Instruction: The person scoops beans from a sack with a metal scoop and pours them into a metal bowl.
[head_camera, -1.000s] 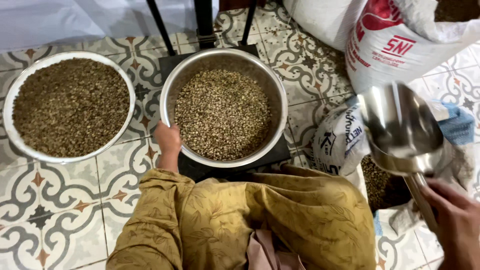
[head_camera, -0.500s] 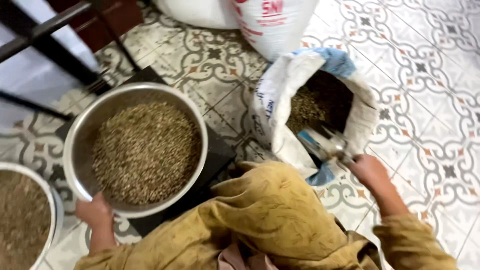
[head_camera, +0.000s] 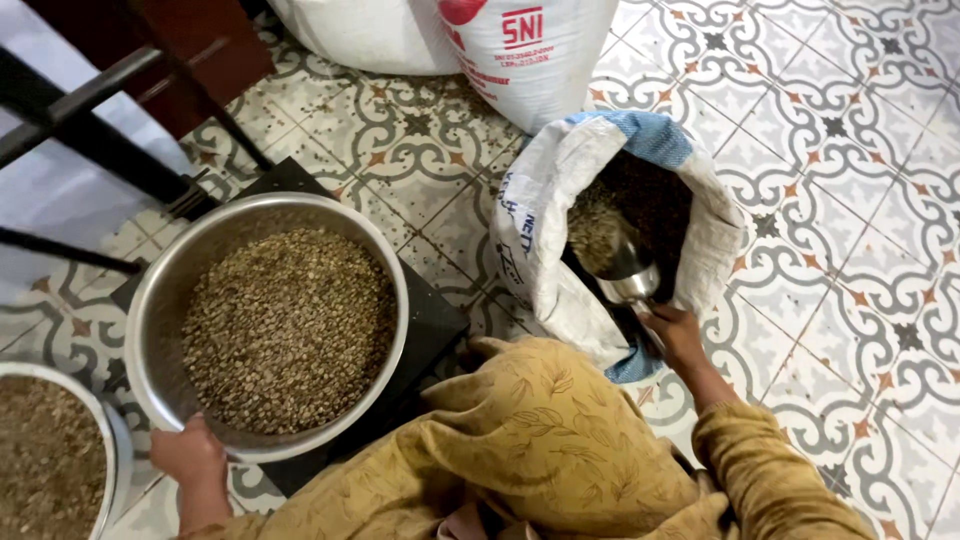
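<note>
Gripping a metal scoop (head_camera: 628, 272), the right hand (head_camera: 676, 333) is closed round its handle, w/ the scoop now dipped into the open sack (head_camera: 560, 240) of beans; a second ago it was held empty in the air. So the person is loading up. Left hand (head_camera: 190, 455) curls over the near rim of the steel bowl (head_camera: 150, 300), as before. Bowl is heaped w/ beans, on a black scale (head_camera: 430, 320). Second bowl (head_camera: 105, 500) at far left, patterned tiles (head_camera: 850, 150) all round.

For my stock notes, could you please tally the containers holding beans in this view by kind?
Metal bowls: 2, one gripped by the left hand at its rim, one at the frame's left edge
Open sacks: 1
Metal scoops: 1, in the right hand
Total: 4
</note>
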